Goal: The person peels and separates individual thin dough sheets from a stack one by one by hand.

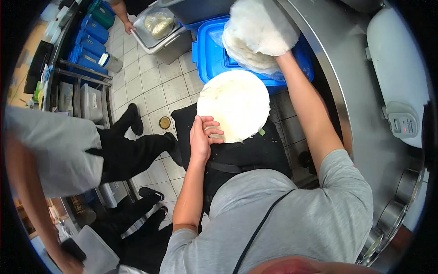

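A round, thin white flatbread [235,105], or a stack of them, lies across my black-clad lap. My left hand [204,137] rests at its near left edge, fingers spread apart over the rim. My right hand [284,57] is stretched forward, gripping the near edge of another thin round flatbread [262,25], which is partly raised above a pile. Most of the right fingers are hidden by that sheet. The pile of flatbreads [246,57] sits on clear plastic on a blue lid [211,55].
A steel counter [337,59] curves along the right, bearing a white appliance [397,77]. At the left stands a co-worker in a grey shirt [59,150]. Another person's hand [129,27] holds a grey tub [171,45] containing a bagged item. Blue bins [89,43] line the left shelf.
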The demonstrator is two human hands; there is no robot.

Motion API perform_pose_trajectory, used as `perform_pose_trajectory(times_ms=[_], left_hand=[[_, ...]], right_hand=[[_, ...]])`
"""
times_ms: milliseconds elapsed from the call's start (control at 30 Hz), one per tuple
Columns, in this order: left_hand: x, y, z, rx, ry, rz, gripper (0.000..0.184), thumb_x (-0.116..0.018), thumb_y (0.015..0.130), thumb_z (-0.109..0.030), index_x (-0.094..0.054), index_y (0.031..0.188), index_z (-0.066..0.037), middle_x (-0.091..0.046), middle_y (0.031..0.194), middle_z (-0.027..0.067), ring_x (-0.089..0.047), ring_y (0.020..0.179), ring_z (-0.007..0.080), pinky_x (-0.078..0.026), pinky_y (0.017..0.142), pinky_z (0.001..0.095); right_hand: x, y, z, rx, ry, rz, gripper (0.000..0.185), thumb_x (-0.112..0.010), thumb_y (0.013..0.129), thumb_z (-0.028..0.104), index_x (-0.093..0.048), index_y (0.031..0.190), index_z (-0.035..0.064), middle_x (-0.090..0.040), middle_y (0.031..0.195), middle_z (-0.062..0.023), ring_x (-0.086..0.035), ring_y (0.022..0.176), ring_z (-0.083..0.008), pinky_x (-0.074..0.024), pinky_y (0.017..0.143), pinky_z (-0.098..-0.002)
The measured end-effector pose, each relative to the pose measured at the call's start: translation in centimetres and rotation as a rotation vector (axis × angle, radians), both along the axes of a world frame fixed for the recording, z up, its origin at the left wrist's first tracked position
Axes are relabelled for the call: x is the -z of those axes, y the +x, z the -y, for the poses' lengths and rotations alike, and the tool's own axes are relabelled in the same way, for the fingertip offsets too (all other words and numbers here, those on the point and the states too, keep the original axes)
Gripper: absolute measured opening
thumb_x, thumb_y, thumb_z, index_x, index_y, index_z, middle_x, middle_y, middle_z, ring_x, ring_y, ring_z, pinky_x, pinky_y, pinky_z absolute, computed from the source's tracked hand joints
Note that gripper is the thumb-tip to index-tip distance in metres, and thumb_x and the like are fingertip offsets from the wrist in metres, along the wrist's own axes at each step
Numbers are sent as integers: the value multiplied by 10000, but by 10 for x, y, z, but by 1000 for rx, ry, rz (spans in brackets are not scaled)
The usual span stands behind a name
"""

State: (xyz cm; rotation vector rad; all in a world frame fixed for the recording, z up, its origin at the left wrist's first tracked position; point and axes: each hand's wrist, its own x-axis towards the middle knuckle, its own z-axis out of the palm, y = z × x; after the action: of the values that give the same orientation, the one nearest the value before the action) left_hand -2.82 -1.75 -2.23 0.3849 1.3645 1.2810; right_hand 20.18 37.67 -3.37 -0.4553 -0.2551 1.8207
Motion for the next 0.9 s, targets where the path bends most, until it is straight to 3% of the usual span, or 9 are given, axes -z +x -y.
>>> perform_pose_trajectory(times_ms=[233,300,367,400,467,533,567,667,900], left_hand=[[3,-5,5,57,-38,-79,583,-332,1197,-519,-598,1246,-3,-703,1086,142,-749,836,219,-651,596,342],[5,-7,2,67,-24,-84,569,-348,1194,-515,-600,1249,-7,-703,1092,136,-747,851,216,-650,609,345],[2,-5,1,129,24,-263,472,-485,1174,-440,-604,1258,9,-696,1089,148,-748,875,243,-637,685,382],[4,-8,-1,127,28,-263,472,-485,1174,-440,-604,1258,9,-696,1089,148,-748,875,243,-637,685,382],[15,-17,-8,206,132,-995,420,-633,1111,-339,-607,1276,47,-703,1137,203,-743,924,339,-609,819,464],[38,-23,-17,140,181,-1255,443,-678,1075,-318,-606,1277,69,-701,1117,241,-720,961,402,-578,884,503],[44,-26,-23,70,225,-1512,472,-723,1039,-297,-606,1279,92,-699,1097,279,-697,998,465,-548,950,543],[62,-35,-42,118,43,-1258,525,-753,987,-309,-638,1279,112,-721,1147,324,-697,1114,491,-542,1007,537],[54,-62,-42,272,-116,-1073,566,-752,960,-301,-648,1343,102,-771,1111,240,-754,988,333,-578,936,414]], right_hand=[[31,40,30,-43,-325,-128,970,-282,1097,728,-202,1745,12,-200,1824,-231,-185,1684,-436,-95,1362,-636],[11,47,58,-104,-532,-202,1062,-306,1074,772,-85,1754,-13,-80,1836,-263,-139,1692,-451,-124,1361,-631],[5,40,96,-66,-534,-54,1028,-353,1081,743,-207,1709,-58,-260,1779,-286,-350,1601,-485,-305,1317,-605],[3,38,117,-89,-398,263,924,-425,1085,697,-356,1615,-58,-395,1676,-316,-472,1499,-452,-406,1235,-565],[9,41,154,-106,-252,575,829,-497,1089,650,-505,1521,-57,-531,1573,-345,-595,1397,-420,-507,1153,-526],[26,45,186,-106,325,1639,575,-709,1042,503,-682,1246,-34,-782,1125,-164,-737,977,-284,-592,947,-411],[14,37,209,-84,387,1850,515,-784,993,417,-702,1235,-30,-770,1051,-236,-749,990,-377,-589,927,-454],[10,29,242,-328,381,1739,608,-797,970,369,-625,1380,-46,-732,1321,-304,-732,1215,-419,-569,1038,-463],[49,34,234,-225,442,1423,637,-816,948,217,-564,1467,-53,-718,1365,-269,-715,1265,-360,-544,1096,-439]])
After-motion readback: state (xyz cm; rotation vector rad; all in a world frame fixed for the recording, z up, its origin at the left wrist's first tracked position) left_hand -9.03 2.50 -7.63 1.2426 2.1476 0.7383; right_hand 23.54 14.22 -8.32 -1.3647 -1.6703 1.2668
